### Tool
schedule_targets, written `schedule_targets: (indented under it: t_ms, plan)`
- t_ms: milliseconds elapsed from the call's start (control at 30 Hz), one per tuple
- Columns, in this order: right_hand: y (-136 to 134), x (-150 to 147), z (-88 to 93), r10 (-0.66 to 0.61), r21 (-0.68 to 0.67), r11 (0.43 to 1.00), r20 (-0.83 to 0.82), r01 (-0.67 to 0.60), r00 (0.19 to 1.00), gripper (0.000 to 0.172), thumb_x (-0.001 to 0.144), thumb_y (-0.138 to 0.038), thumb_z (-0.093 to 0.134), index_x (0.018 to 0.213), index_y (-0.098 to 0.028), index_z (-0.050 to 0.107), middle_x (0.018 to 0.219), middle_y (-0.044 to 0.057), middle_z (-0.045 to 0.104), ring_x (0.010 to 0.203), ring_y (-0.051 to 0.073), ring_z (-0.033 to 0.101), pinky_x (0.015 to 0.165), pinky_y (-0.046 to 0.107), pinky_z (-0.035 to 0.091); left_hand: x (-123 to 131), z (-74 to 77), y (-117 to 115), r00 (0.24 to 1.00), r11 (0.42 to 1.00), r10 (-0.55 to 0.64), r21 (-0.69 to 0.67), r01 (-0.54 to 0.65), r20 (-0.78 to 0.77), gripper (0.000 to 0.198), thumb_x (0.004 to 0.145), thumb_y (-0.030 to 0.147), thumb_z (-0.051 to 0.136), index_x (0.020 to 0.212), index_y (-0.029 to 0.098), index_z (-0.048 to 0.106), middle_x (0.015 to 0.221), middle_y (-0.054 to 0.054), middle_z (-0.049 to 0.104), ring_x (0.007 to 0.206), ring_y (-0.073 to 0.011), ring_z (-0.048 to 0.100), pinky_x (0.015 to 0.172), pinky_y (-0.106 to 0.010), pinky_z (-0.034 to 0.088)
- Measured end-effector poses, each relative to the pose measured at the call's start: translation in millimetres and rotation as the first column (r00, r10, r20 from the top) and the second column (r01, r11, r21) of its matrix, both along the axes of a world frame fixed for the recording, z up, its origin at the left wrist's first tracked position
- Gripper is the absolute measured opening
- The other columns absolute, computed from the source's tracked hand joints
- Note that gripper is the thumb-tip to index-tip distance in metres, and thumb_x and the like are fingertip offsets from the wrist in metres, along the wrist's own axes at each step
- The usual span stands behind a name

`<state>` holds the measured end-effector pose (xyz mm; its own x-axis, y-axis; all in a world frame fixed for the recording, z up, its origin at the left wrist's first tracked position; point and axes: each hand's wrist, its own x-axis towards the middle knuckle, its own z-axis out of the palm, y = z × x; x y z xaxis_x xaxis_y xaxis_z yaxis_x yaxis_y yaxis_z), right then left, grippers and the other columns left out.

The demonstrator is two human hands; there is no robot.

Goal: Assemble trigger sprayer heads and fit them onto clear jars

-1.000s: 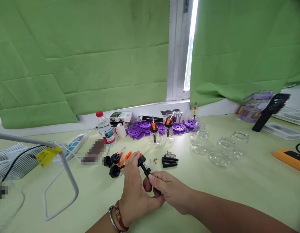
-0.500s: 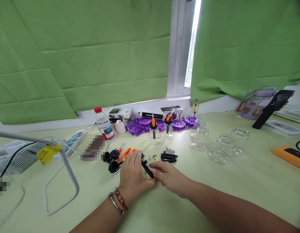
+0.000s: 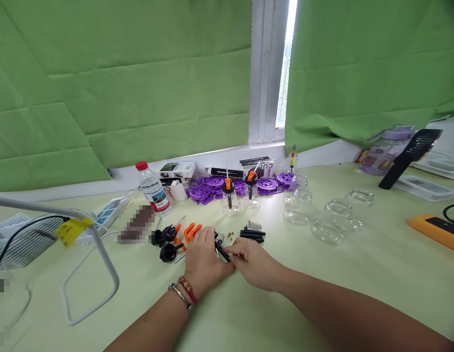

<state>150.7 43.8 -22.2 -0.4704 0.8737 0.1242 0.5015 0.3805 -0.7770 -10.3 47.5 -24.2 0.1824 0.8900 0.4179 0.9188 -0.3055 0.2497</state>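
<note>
My left hand [image 3: 204, 259], with bracelets at its wrist, is wrapped round a slim black plastic part [image 3: 221, 251] that slants between finger and thumb. The fingertips of my right hand [image 3: 253, 264] are pinched together against the part's near end; whatever lies between them is too small to make out. Just beyond my hands lie small brass-coloured pieces [image 3: 230, 235] and several springs [image 3: 254, 225], with a row of black plastic pieces [image 3: 252, 234] beside them. Left of my left hand are orange handles [image 3: 191, 232] and black fittings [image 3: 169, 252] with metal rods.
Behind stand two glass jars [image 3: 230, 205] with black-and-orange tops and purple plastic parts [image 3: 215, 183]. Several clear jars [image 3: 328, 232] are on the right. A water bottle [image 3: 153, 190] and a white metal stand [image 3: 111, 274] are at the left; an orange device [image 3: 434, 232] lies far right.
The view has shifted slightly, so most things appear a little further left. Both hands stay on the black part, which my right fingertips still touch.
</note>
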Motion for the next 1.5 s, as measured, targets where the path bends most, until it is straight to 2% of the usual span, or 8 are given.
schedule_targets:
  t_ms: [200, 367, 467, 700, 1000, 1133, 1233, 1500]
  plan:
    - [3.0, 1.6, -2.1, 0.010, -0.004, 1.000, -0.004, -0.010, 1.000, 0.034, 0.084, -0.014, 0.042, 0.101, -0.019, 0.071, 0.085, 0.006, 0.061, 0.080, 0.019, 0.057, 0.071, 0.027, 0.041, -0.1, 1.4, 1.4, 1.000, 0.999, 0.010, -0.046, -0.008, 0.027, 0.059, 0.056, 0.044, 0.066, 0.108, 0.018, 0.052, 0.104, -0.011, 0.062, 0.101, -0.0318, 0.058, 0.086, -0.043, 0.045]
    - [6.6, 3.3, -7.7, 0.024, -0.074, 0.997, -0.059, -0.028, 0.998, 0.039, 0.085, -0.015, 0.042, 0.114, -0.017, 0.068, 0.098, 0.009, 0.067, 0.091, 0.021, 0.061, 0.079, 0.029, 0.045, 0.0, 2.8, 2.5, 1.000, 0.997, 0.013, -0.070, -0.012, 0.019, 0.055, 0.057, 0.045, 0.066, 0.103, 0.018, 0.053, 0.100, -0.009, 0.062, 0.097, -0.0301, 0.058, 0.084, -0.042, 0.045]
    - [7.4, 4.2, -9.6, 0.012, -0.099, 0.995, -0.081, -0.020, 0.997, 0.042, 0.084, -0.015, 0.044, 0.121, -0.017, 0.064, 0.111, 0.010, 0.067, 0.100, 0.023, 0.061, 0.086, 0.031, 0.044, -0.4, 2.0, 2.9, 1.000, 0.997, 0.015, -0.081, -0.013, 0.021, 0.059, 0.057, 0.046, 0.066, 0.107, 0.017, 0.052, 0.106, -0.010, 0.061, 0.102, -0.0307, 0.057, 0.087, -0.043, 0.044]
    - [8.6, 5.8, -9.1, 0.020, -0.096, 0.995, -0.085, -0.028, 0.996, 0.046, 0.084, -0.014, 0.043, 0.127, -0.019, 0.060, 0.119, 0.008, 0.066, 0.108, 0.023, 0.060, 0.091, 0.032, 0.044, -0.9, 0.8, 3.9, 1.000, 0.996, 0.019, -0.086, -0.019, 0.010, 0.063, 0.057, 0.046, 0.065, 0.111, 0.017, 0.051, 0.112, -0.012, 0.061, 0.107, -0.0320, 0.056, 0.090, -0.043, 0.044]
    - [8.5, 5.6, -8.4, 0.044, -0.070, 0.996, -0.066, -0.049, 0.997, 0.045, 0.082, -0.012, 0.044, 0.122, -0.019, 0.064, 0.108, 0.009, 0.069, 0.096, 0.022, 0.063, 0.084, 0.031, 0.047, 1.2, 5.1, 2.7, 1.000, 0.996, 0.022, -0.092, -0.023, -0.012, 0.058, 0.057, 0.046, 0.065, 0.106, 0.016, 0.053, 0.107, -0.013, 0.061, 0.103, -0.0317, 0.057, 0.083, -0.041, 0.046]
    - [8.2, 6.3, -5.8, -0.014, -0.092, 0.996, -0.014, 0.012, 1.000, 0.045, 0.083, -0.015, 0.047, 0.124, -0.018, 0.063, 0.114, 0.011, 0.065, 0.102, 0.024, 0.060, 0.086, 0.032, 0.045, 1.4, 5.9, 2.4, 1.000, 0.996, 0.024, -0.088, -0.026, -0.019, 0.054, 0.058, 0.048, 0.065, 0.101, 0.018, 0.053, 0.104, -0.011, 0.061, 0.100, -0.0315, 0.057, 0.080, -0.041, 0.046]
    - [8.0, 6.4, -4.2, -0.002, -0.093, 0.996, 0.006, 0.003, 1.000, 0.042, 0.083, -0.015, 0.047, 0.121, -0.019, 0.065, 0.109, 0.011, 0.065, 0.098, 0.024, 0.060, 0.084, 0.032, 0.045, 1.3, 6.3, 3.0, 0.999, 0.996, 0.027, -0.084, -0.029, -0.023, 0.051, 0.057, 0.048, 0.066, 0.097, 0.019, 0.053, 0.100, -0.010, 0.061, 0.097, -0.0308, 0.058, 0.078, -0.040, 0.046]
    - [7.1, 5.5, -0.6, 0.013, -0.032, 0.999, 0.039, -0.012, 0.999, 0.040, 0.082, -0.012, 0.045, 0.115, -0.019, 0.068, 0.098, 0.010, 0.065, 0.088, 0.021, 0.060, 0.077, 0.028, 0.043, 0.8, 5.0, 3.4, 1.000, 0.995, 0.025, -0.091, -0.027, -0.019, 0.054, 0.058, 0.048, 0.066, 0.101, 0.019, 0.052, 0.102, -0.010, 0.061, 0.098, -0.0304, 0.057, 0.080, -0.040, 0.046]
